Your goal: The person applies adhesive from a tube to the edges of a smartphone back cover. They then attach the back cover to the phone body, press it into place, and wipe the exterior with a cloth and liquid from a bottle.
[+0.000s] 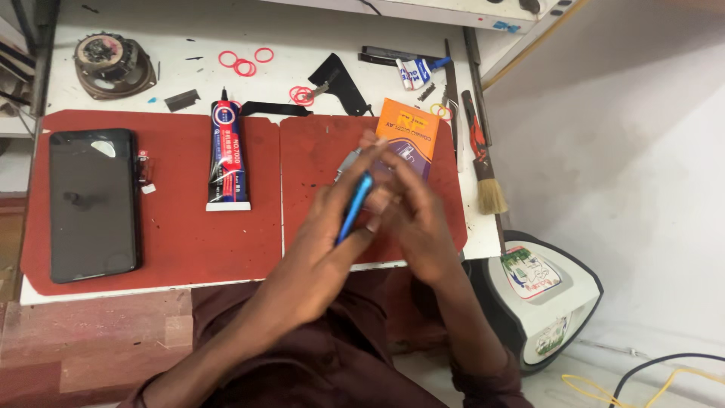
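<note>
Both hands, left hand (325,234) and right hand (411,215), grip a blue phone (354,208) edge-on, its long axis pointing away and slightly right, above red mats (181,227) on a white desk (302,30).

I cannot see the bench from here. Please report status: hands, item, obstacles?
Left hand and right hand together, gripping a thin blue tool. Both over the red mat. Orange box just behind; glue tube apart, left.

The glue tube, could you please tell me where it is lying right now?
In the head view, the glue tube lies on the left red mat, between the black phone on its left and the person's hands on its right.
</note>
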